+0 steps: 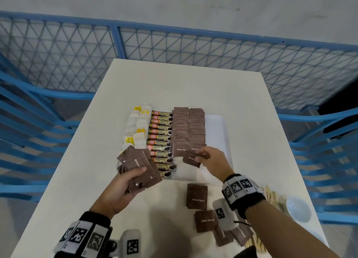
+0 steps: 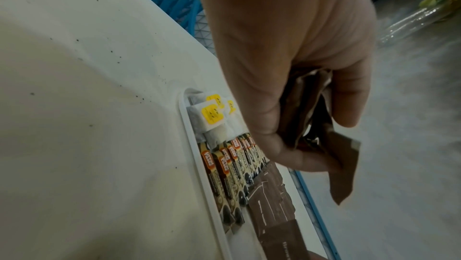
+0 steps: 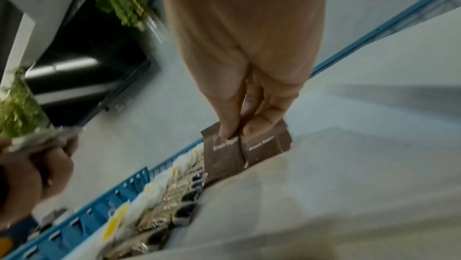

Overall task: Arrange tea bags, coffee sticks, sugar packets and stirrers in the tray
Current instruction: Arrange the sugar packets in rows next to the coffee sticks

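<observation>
**Head view: setting brown sugar at the near end of the tray**

Pinching one sugar packet point(image 1: 191, 159) by its upper edge with the right hand point(image 1: 211, 160), thumb and fingertips closed on it. Hanging it just over the near end of the sugar rows point(image 1: 188, 126), directly under the fingertips, with its long axis tilted slightly off the line of the rows.

Judging the coming move to be a short drop forward and down, squaring the packet so that it laps against the front packet of a row. Counting the right hand as far nearer that spot than the left.

Unable to tell, in the blurred right wrist view, whether the second packet beside it is pinched too or belongs to the row.

Filling the tray point(image 1: 219, 126) in columns:
- tea bags point(image 1: 137, 126) at the left
- coffee sticks point(image 1: 161, 133) next
- sugar beside those
- a bare strip at the right

Gripping a fanned stack of packets point(image 1: 139, 164) in the left hand point(image 1: 118, 190), over the tray's near-left corner.

Lying outside the tray on the table point(image 1: 174, 83):
- loose packets point(image 1: 196, 198) near the right wrist
- stirrers point(image 1: 271, 195) and a small bowl point(image 1: 297, 208) further right
</observation>
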`<action>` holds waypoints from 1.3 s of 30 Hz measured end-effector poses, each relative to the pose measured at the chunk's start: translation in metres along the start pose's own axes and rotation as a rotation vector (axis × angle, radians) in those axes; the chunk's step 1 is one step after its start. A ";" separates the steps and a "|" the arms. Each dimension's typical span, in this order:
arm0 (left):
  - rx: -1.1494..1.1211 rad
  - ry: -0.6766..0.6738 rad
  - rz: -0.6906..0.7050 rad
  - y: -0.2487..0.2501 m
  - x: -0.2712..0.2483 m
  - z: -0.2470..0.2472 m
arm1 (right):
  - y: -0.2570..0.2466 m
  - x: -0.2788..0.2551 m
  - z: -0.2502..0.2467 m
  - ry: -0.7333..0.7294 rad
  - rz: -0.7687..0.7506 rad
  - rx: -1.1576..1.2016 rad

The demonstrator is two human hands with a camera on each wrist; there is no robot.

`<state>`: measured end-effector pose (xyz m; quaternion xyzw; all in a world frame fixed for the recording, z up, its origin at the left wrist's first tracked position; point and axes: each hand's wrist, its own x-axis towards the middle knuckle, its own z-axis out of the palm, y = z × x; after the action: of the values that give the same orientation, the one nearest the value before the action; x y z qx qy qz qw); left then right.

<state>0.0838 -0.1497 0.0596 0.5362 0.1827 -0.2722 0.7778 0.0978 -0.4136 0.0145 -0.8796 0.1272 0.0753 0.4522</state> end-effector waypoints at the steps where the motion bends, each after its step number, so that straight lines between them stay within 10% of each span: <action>1: -0.013 0.020 0.008 0.001 0.001 -0.001 | -0.001 0.006 0.005 0.000 -0.008 -0.003; 27: -0.094 0.105 0.021 0.006 0.016 -0.003 | -0.015 0.027 0.044 0.177 -0.249 -0.249; 35: -0.082 0.029 0.055 0.004 0.018 0.004 | -0.074 -0.027 0.045 -0.343 -0.181 0.242; 39: -0.113 0.009 0.062 0.004 0.018 0.005 | -0.068 -0.028 0.050 -0.329 -0.095 0.415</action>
<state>0.1007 -0.1571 0.0537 0.4979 0.1844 -0.2347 0.8143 0.0903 -0.3303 0.0452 -0.7491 0.0231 0.1680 0.6404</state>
